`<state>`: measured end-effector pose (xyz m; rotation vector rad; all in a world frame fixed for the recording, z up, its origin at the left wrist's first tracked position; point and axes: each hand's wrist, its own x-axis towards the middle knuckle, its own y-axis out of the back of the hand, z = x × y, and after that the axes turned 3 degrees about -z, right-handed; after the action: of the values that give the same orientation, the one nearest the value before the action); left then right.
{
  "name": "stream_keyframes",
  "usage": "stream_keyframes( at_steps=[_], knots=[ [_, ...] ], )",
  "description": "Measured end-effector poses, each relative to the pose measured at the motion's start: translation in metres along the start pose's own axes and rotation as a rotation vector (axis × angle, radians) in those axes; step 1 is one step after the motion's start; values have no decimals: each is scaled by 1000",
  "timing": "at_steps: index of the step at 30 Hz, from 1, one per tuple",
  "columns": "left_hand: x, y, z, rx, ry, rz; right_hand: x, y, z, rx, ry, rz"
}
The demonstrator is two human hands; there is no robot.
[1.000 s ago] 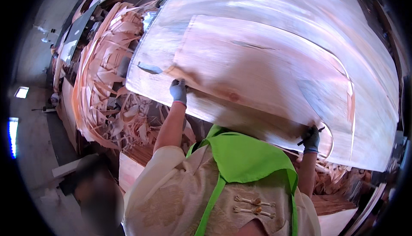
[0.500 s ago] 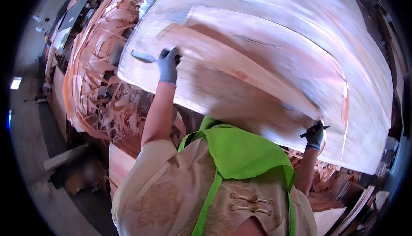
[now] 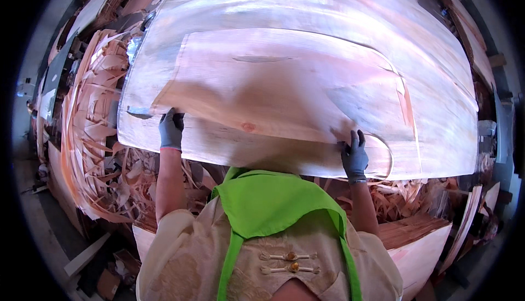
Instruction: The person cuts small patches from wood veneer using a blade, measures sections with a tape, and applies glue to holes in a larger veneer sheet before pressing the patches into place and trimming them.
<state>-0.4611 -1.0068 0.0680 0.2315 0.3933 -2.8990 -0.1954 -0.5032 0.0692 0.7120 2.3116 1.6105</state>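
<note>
A thin sheet of wood veneer with a reddish knot lies over a larger pale stack of veneer. My left hand, in a grey glove with dark fingertips, is closed on the sheet's near left corner. At the sheet's near right end, my right hand, gloved alike, has its thumb and fingers at the edge, which is lifted a little. Blur there partly hides the grip. A narrow curled veneer strip loops beside my right hand.
Torn veneer scraps are heaped left of the stack, and more scraps lie below its near edge. Stacked wood sheets stand close at my right side. A reddish strip lies on the stack at right.
The veneer sheet has come down flatter and squarer to me, its near edge lower. My right hand has risen relative to the left, and the whole view has turned and shifted.
</note>
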Motion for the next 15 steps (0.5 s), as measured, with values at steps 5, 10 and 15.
stream_keyframes(
  at_steps=[5,10,15],
  knots=[
    [60,-32,30,529,-410,-371,33,-26,42,-41,180,36],
    [138,-132,65,252,-419,-612,97,12,39,18,-36,203],
    [162,-262,94,-349,-16,-432,125,54,-3,336,-50,597]
  ],
)
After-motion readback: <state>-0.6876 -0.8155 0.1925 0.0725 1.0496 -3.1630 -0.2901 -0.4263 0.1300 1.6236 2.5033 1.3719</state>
